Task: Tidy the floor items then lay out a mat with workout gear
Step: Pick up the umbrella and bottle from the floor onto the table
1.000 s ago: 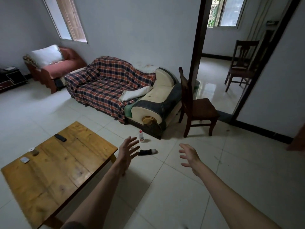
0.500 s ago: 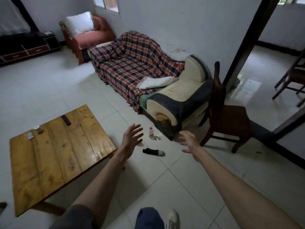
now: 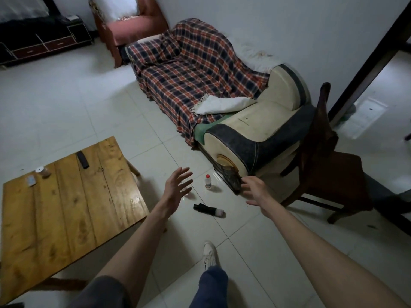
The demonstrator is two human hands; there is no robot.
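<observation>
Two items lie on the white tiled floor in front of the sofa. A small clear bottle with a red cap [image 3: 208, 181] stands upright near the sofa's arm. A black cylinder with a pale end [image 3: 208, 210] lies on its side a little nearer to me. My left hand [image 3: 176, 189] hovers with fingers spread, just left of the bottle and above the cylinder. My right hand [image 3: 255, 192] hangs palm down to the right of both items, fingers loosely apart. Neither hand holds anything. No mat or workout gear is in view.
A low wooden table [image 3: 66, 207] stands at the left with a black remote [image 3: 82, 160] and small items on it. A plaid-covered sofa [image 3: 191, 70] runs along the wall. A dark wooden chair [image 3: 329, 174] stands at the right. My white shoe [image 3: 209, 254] is on the tiles below.
The view has tilted down and moved closer to the floor items. Both hands have stayed spread above them, and my leg and shoe have come into view.
</observation>
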